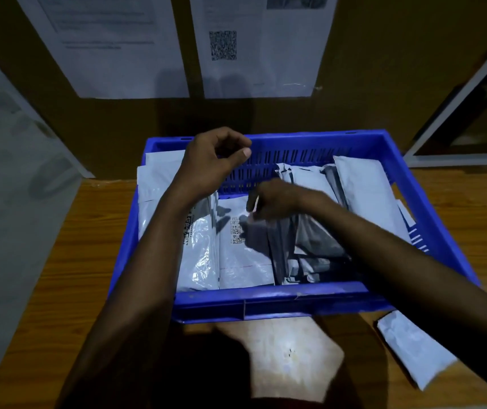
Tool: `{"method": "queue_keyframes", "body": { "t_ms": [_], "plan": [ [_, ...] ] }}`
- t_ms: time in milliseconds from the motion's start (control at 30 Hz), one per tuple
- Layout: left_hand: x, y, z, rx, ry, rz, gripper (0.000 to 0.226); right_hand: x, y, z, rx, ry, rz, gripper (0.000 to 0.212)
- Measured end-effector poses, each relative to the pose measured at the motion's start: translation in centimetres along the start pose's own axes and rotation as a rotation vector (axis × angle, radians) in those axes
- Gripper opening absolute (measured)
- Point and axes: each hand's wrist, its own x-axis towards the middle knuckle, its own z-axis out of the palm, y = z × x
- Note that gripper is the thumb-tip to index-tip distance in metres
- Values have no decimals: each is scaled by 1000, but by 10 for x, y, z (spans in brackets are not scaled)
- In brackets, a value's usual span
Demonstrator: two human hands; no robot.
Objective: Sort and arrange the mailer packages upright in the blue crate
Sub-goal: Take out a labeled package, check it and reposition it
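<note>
Mailer packages (245,255) inside blue crate (266,301)

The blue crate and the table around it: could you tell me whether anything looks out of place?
Yes. One white mailer lies flat on the wooden table, outside the blue crate by its near right corner. Inside, a labelled mailer lies flat in the middle rather than upright.

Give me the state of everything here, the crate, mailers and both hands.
Crate: on table, part filled.
Left mailers: upright.
Middle mailer: lying flat, label up.
Right mailers: leaning.
Loose mailer: flat on table, outside crate.
Left hand: curled, empty.
Right hand: blurred, grip unclear.
</note>
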Motion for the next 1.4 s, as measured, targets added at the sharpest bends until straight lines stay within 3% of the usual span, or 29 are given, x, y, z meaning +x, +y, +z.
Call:
{"method": "queue_keyframes", "body": {
  "t_ms": [67, 200, 300, 400, 500, 800, 967, 1067, 1267, 1400],
  "plan": [
    [1, 0, 2, -1, 3, -6, 12, -24, 20, -29, 72, 173, -60, 22],
    [-1, 9, 23, 31, -12, -28, 7, -68, 70, -51, 177, 430, -53, 44],
    [-6, 19, 59, 129, -132, -167, 6, -81, 100, -52, 152, 478, -1, 40],
    [-9, 22, 90, 268, -418, -330, 35, -80, 112, -48, 134, 480, 49, 27],
    [-9, 22, 108, 328, -521, -441, 45, -75, 111, -46, 113, 498, 55, 21],
    [-18, 25, 116, 122, -418, -628, 37, -74, 115, -42, 108, 480, 106, 26],
    [-11, 31, 100, 15, -382, -504, 17, -74, 115, -41, 177, 536, 92, 22],
    [-7, 36, 82, -99, -345, -425, 23, -76, 112, -39, 315, 567, 59, 19],
    [-5, 40, 53, -302, -296, -296, 25, -84, 105, -45, 764, 553, 41, 50],
    [-3, 38, 44, -343, -205, -298, 20, -92, 102, -52, 985, 554, -69, 30]
  ]
}}
